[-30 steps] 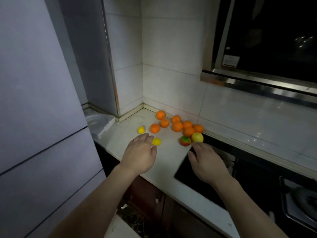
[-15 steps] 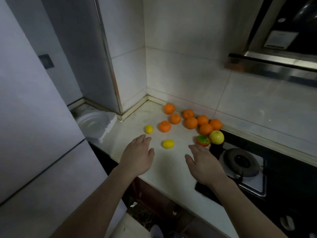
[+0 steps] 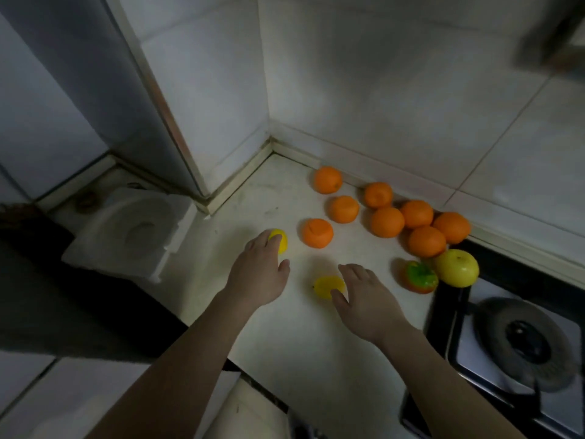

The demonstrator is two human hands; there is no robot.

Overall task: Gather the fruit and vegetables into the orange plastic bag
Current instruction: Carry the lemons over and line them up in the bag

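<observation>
Pale stone countertop (image 3: 285, 327): a black gas hob (image 3: 443, 312) is set in at its right end, and a white moulded foam block (image 3: 133, 229) lies at its left edge. Eight round oranges (image 3: 386, 221) are grouped along the back edge, from the rear corner towards the hob.

Left hand (image 3: 258, 274) and right hand (image 3: 364, 293) both reach palm down, fingers extended and loosely spread, gripping nothing.

A yellow-green apple (image 3: 457, 267) and a red-and-green tomato-like fruit (image 3: 419, 277) touch at the hob's rear corner. One small yellow lemon (image 3: 327, 286) rests against the right thumb. A second small yellow fruit (image 3: 280, 240) lies partly beneath the left fingertips; contact cannot be confirmed.
</observation>
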